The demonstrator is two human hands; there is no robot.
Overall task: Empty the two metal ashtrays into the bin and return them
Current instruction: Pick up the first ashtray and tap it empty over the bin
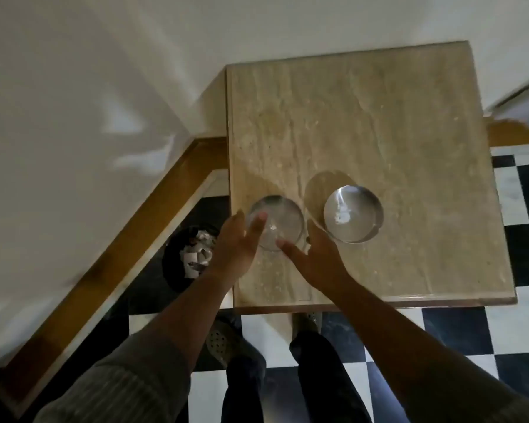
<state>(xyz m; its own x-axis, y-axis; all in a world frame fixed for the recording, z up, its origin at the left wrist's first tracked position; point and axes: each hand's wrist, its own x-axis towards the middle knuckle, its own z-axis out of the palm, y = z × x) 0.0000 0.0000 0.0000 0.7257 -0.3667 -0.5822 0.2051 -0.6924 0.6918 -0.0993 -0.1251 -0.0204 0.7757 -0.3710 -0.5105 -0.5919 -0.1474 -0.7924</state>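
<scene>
Two round metal ashtrays stand side by side on the beige marble table (pixel 379 117). The left ashtray (pixel 283 218) is blurred, with a small pale speck inside. The right ashtray (pixel 353 216) holds a white patch of ash. My left hand (pixel 239 242) is at the left ashtray's left rim, fingers straight and apart, thumb over the bowl. My right hand (pixel 315 257) lies on the table at that ashtray's near right side, with the forefinger tip touching its near rim. The dark round bin (pixel 177 261) stands on the floor left of the table, with crumpled paper inside.
The table sits in a corner between white walls with a wooden skirting (pixel 129 239). The floor is black-and-white checkered tile (pixel 526 239). My legs and shoes (pixel 223 340) stand at the table's near edge. A blurred pale object (pixel 522 108) shows at the far right.
</scene>
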